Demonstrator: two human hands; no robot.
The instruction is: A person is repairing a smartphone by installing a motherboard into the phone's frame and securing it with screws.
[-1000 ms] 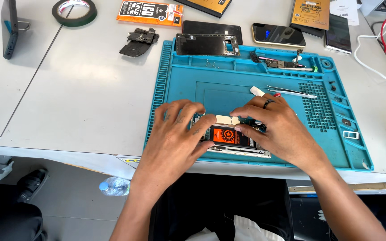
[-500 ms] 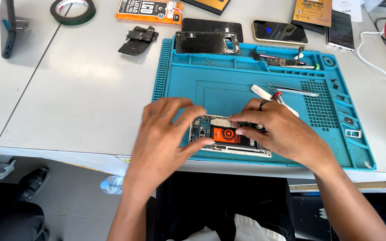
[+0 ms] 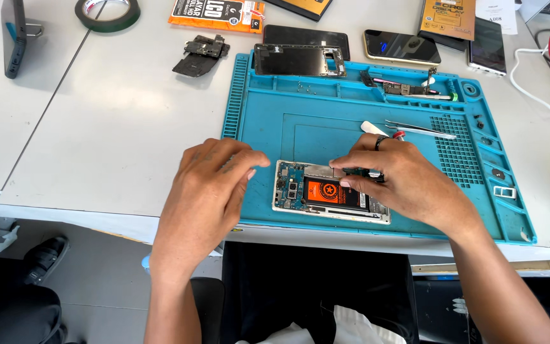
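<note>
The opened phone (image 3: 330, 193) lies flat on the blue mat (image 3: 275, 108), near the mat's front edge, with its circuit board and an orange-labelled battery showing.

The right hand (image 3: 402, 181) rests over the phone's right half. Its grip is pinched together on a small dark part (image 3: 365, 173) at the phone's upper right edge, thumb below and fingertips above; a dark ring sits on one finger.

The left hand (image 3: 210, 185) lies just left of the phone, fingers bent and loosely apart, holding nothing. Its fingertips (image 3: 253, 167) come close to the phone's left end; whether they touch it cannot be told.

Just beyond the right hand lie tweezers (image 3: 421, 129) and a white pry tool (image 3: 372, 128), both on the mat. Farther beyond, along the mat's far edge, sit a dark phone frame (image 3: 297, 60) and a small board (image 3: 397, 87).

Off the mat on the grey surface (image 3: 97, 127), well beyond the left hand, are a black bracket part (image 3: 200, 54), a tape roll (image 3: 107, 13) and an orange packet (image 3: 218, 13). Beyond the right hand, past the mat, lie two more phones (image 3: 402, 46).
</note>
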